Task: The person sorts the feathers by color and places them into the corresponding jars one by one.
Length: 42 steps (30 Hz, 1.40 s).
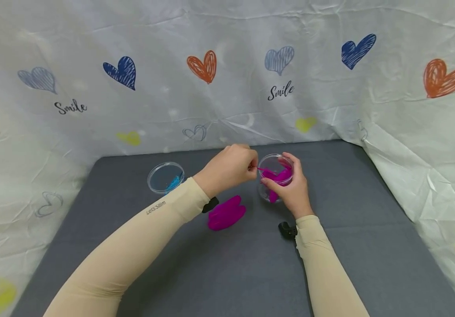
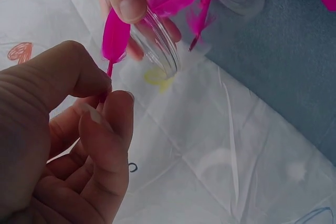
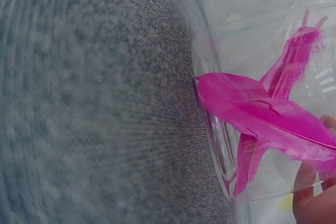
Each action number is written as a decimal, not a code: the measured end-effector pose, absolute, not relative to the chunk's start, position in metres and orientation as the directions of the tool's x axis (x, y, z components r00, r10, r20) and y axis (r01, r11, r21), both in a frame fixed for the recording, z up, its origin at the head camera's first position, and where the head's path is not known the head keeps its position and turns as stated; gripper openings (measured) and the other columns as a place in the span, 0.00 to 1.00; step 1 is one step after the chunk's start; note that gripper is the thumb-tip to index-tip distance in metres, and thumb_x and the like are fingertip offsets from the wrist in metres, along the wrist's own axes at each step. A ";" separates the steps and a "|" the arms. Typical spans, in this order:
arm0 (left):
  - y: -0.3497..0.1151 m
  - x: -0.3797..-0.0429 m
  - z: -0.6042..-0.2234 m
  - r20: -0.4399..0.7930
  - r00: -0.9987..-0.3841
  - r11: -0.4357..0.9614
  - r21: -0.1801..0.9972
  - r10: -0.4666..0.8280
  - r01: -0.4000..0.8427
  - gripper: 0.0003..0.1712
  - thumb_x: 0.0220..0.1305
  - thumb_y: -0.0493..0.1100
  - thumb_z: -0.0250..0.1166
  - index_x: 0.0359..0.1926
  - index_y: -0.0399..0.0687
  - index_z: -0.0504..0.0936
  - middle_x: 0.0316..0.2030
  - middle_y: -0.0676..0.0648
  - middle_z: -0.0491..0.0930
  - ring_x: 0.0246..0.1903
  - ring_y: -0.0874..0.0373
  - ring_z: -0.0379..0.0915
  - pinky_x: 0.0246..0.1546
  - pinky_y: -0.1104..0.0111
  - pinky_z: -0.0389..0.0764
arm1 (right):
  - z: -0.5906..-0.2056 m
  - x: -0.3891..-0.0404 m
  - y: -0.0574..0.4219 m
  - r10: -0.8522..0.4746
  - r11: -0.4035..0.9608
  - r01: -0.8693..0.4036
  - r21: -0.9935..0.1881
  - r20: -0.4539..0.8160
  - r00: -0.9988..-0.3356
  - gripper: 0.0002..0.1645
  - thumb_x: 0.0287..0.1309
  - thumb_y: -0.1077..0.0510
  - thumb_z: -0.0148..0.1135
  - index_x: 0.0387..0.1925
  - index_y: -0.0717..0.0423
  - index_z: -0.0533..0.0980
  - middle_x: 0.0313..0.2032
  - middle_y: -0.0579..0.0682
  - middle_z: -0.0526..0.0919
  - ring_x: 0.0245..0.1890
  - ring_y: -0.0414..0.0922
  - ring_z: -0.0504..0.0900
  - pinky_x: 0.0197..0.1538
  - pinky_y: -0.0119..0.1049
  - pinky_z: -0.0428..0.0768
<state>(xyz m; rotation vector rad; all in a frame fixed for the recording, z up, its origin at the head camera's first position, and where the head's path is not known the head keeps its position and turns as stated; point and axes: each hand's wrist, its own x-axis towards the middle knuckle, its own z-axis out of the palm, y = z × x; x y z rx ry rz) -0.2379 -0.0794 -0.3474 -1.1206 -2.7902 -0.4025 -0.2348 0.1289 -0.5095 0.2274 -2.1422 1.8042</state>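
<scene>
My left hand point(image 1: 229, 168) pinches the quill of a magenta feather point(image 2: 115, 36) between thumb and forefinger, beside the rim of a clear round jar point(image 1: 265, 193). Around the jar's rim curl the fingers and thumb of my right hand point(image 1: 295, 190), holding it on the table. Several magenta feathers point(image 3: 262, 108) lie crossed inside the jar, seen through its wall in the right wrist view. In front of the jar, a small pile of magenta feathers point(image 1: 226, 214) rests on the cloth, close to my left wrist.
To the left, behind my left forearm, stands a second clear jar point(image 1: 152, 181) with blue feathers point(image 1: 173, 182) in it. A dark grey cloth point(image 1: 354, 259) covers the table. White sheeting point(image 1: 235, 105) printed with hearts hangs behind and at the sides.
</scene>
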 end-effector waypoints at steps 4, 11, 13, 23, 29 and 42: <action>-0.072 -0.241 -0.351 0.187 -0.710 0.683 0.192 0.679 0.704 0.09 0.65 0.33 0.65 0.28 0.48 0.82 0.26 0.51 0.78 0.26 0.59 0.72 0.28 0.70 0.75 | -0.510 -0.234 0.130 0.087 0.178 -0.317 -0.932 0.335 -0.938 0.56 0.55 0.51 0.85 0.79 0.37 0.62 0.74 0.43 0.76 0.77 0.53 0.72 0.67 0.49 0.85; -0.060 -0.247 -0.355 0.147 -0.706 0.680 0.195 0.693 0.707 0.09 0.66 0.34 0.67 0.28 0.50 0.83 0.25 0.52 0.79 0.24 0.59 0.73 0.28 0.70 0.76 | -0.510 -0.236 0.130 0.078 0.178 -0.319 -0.931 0.337 -0.938 0.54 0.57 0.49 0.84 0.78 0.36 0.62 0.74 0.43 0.75 0.77 0.54 0.72 0.67 0.41 0.85; -0.058 -0.248 -0.356 0.143 -0.702 0.676 0.192 0.698 0.711 0.10 0.66 0.34 0.66 0.28 0.50 0.83 0.25 0.52 0.78 0.24 0.59 0.73 0.28 0.70 0.75 | -0.510 -0.237 0.130 0.075 0.179 -0.324 -0.929 0.341 -0.937 0.53 0.58 0.49 0.83 0.78 0.36 0.62 0.74 0.45 0.75 0.78 0.55 0.72 0.67 0.40 0.84; -0.046 -0.252 -0.358 0.107 -0.673 0.654 0.169 0.732 0.737 0.15 0.71 0.34 0.65 0.24 0.51 0.81 0.26 0.51 0.74 0.27 0.59 0.70 0.27 0.71 0.73 | -0.508 -0.236 0.129 0.076 0.178 -0.311 -0.934 0.328 -0.942 0.54 0.58 0.51 0.83 0.79 0.41 0.61 0.76 0.52 0.74 0.78 0.54 0.72 0.71 0.55 0.81; -0.043 -0.254 -0.361 0.119 -0.666 0.646 0.167 0.737 0.745 0.16 0.72 0.35 0.63 0.24 0.51 0.81 0.25 0.51 0.73 0.26 0.59 0.70 0.26 0.71 0.73 | -0.508 -0.236 0.130 0.076 0.184 -0.305 -0.934 0.323 -0.943 0.54 0.58 0.49 0.84 0.79 0.38 0.62 0.75 0.47 0.75 0.77 0.51 0.73 0.70 0.56 0.81; -0.060 -0.247 -0.359 0.163 -0.731 0.711 0.172 0.662 0.682 0.10 0.75 0.43 0.69 0.50 0.44 0.90 0.45 0.46 0.86 0.37 0.57 0.83 0.43 0.67 0.88 | -0.510 -0.235 0.132 0.078 0.191 -0.328 -0.925 0.347 -0.935 0.56 0.55 0.45 0.85 0.78 0.38 0.63 0.73 0.46 0.76 0.77 0.53 0.73 0.67 0.44 0.85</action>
